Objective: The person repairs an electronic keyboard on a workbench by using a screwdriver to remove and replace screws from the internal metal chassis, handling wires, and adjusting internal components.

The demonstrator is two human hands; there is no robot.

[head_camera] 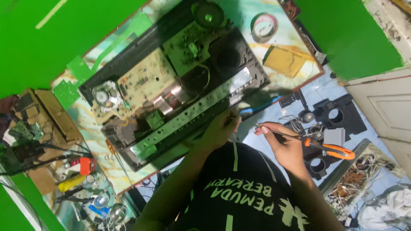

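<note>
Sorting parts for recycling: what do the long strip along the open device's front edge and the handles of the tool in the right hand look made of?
The long strip looks like bare metal, silvery with a dull sheen and a row of small holes. The tool handles in the right hand look like glossy orange plastic or a rubbery coating; the picture does not settle which.

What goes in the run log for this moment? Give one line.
left hand: on open player | right hand: holds orange-handled pliers
</note>
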